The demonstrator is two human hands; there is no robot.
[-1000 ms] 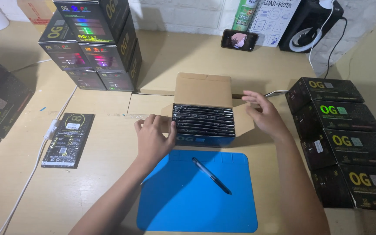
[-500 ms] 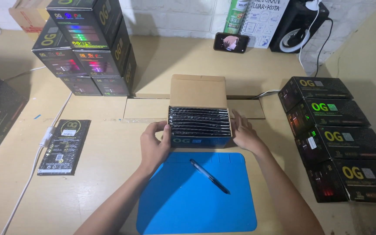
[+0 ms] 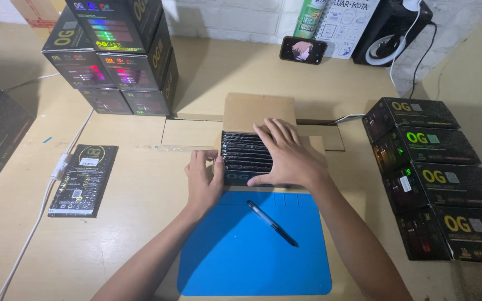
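Observation:
An open cardboard box (image 3: 258, 108) sits mid-table, packed with a row of several flat black packets (image 3: 244, 151) standing on edge. My left hand (image 3: 203, 179) presses against the box's left front corner, fingers together. My right hand (image 3: 285, 156) lies flat on top of the packets, fingers spread, covering their right half. Neither hand grips anything. A black pen (image 3: 271, 223) lies on the blue mat (image 3: 252, 262) just in front of the box.
A single black packet (image 3: 82, 179) lies to the left beside a white cable (image 3: 40, 206). Stacks of black boxes stand at back left (image 3: 115, 56) and along the right (image 3: 436, 173). A phone (image 3: 302, 50) and a black speaker (image 3: 389, 25) stand at the back.
My right hand has moved from the box's right side onto the top of the packets. My left hand stays at the left front corner. The view has shifted slightly.

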